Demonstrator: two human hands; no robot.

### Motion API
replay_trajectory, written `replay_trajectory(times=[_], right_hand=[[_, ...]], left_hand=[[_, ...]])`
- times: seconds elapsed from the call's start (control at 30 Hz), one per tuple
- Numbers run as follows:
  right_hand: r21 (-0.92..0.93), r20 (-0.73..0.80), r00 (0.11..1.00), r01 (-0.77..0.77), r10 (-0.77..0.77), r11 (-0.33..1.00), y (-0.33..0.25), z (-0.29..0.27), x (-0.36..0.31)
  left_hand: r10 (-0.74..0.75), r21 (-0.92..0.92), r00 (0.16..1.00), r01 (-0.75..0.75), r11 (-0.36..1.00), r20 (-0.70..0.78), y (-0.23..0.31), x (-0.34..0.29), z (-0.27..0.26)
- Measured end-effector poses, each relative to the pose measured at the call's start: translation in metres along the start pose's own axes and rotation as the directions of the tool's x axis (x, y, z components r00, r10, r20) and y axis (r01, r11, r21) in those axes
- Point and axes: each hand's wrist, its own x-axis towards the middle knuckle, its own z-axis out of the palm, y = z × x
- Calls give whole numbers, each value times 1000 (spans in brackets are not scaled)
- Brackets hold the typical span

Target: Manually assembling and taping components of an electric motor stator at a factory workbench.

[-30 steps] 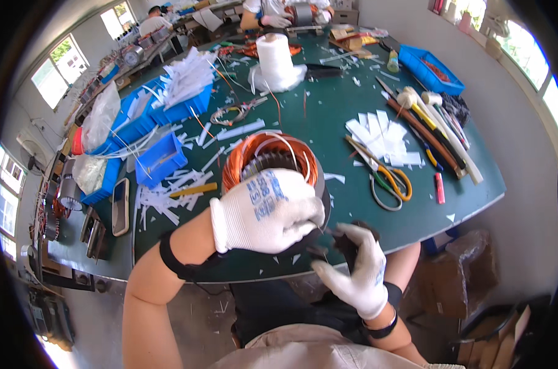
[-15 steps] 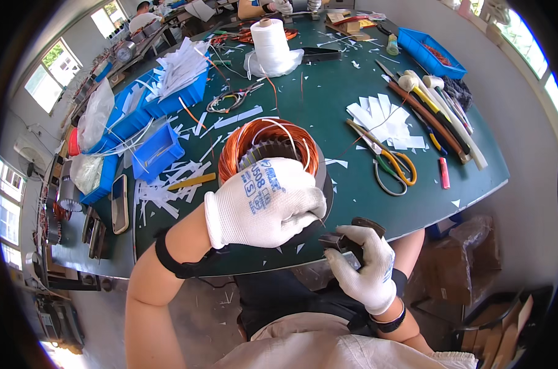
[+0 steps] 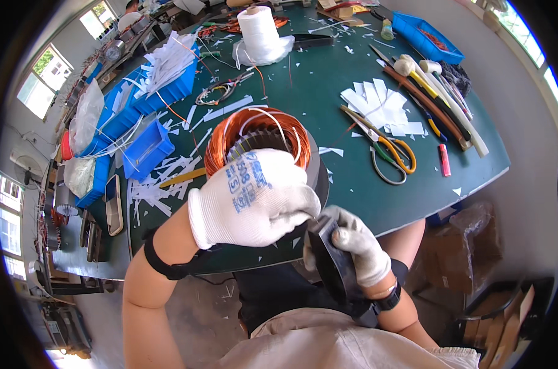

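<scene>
My left hand (image 3: pixel 254 200), in a white glove, lies across the near side of a stator with orange-brown copper windings (image 3: pixel 220 144). Its fingertips are pinched together at the stator's right edge; what they hold is too small to make out. White tubing (image 3: pixel 283 132) loops over the windings. Close beside those fingertips, my gloved right hand (image 3: pixel 356 246) is closed around a long black tool (image 3: pixel 335 261). The tool's narrow end points up toward the left fingers, while its broad dark face slants down to my lap. Its exact kind cannot be told.
Scissors (image 3: pixel 392 154) and white paper slips (image 3: pixel 383 107) lie to the right, beyond them mallets (image 3: pixel 414 74) and rods. Blue bins (image 3: pixel 150 150), a phone (image 3: pixel 113 205) and scattered strips are at left. A white thread spool (image 3: pixel 257 37) stands at the back.
My right hand has moved up and left to my left fingertips, turning the black tool so its long face shows. My left hand keeps its pinch at the stator. The whole view has shifted slightly.
</scene>
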Motion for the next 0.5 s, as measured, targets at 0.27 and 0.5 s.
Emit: replay_trajectory(times=[0.27,0.5], right_hand=[[-887,12,830,266,-558,377,-2,21,-5],[-905,416,526,321,-741,-280,-7,42,7]], left_hand=[[43,-29,995,-46,999,-91,-2,0,7],[-42,-29,999,41,999,-27,3,1,-1]])
